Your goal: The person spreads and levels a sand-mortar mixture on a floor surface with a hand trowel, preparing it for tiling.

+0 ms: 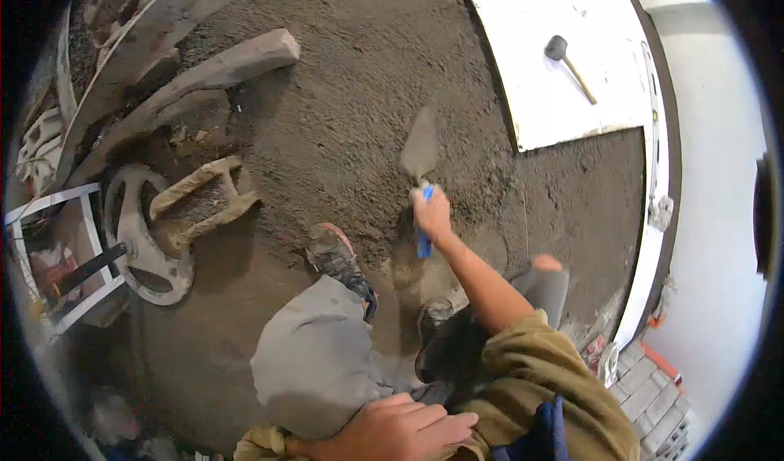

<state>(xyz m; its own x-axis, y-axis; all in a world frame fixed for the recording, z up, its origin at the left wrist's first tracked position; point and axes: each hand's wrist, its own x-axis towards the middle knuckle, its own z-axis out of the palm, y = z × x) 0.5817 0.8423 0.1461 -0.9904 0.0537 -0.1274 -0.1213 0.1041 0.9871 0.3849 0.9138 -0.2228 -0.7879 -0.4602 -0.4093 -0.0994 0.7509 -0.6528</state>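
My right hand (433,213) is closed around the blue handle of a trowel (421,146). The trowel's pointed metal blade lies over the rough grey-brown mortar bed (367,77), its tip directed away from me. My left hand (404,428) rests low in the view against my clothing by my thigh, palm down, fingers spread and holding nothing. White slabs (539,20) border the mortar at the upper right, and a black-headed rubber mallet (572,65) with a wooden handle lies on them.
A white straight bar (653,183) runs along the wall (714,134) on the right. Grey blocks (649,391) are stacked at lower right. To the left are a wooden beam (245,57), a broken block piece (208,195), a round metal wheel (135,232) and a white frame (90,216).
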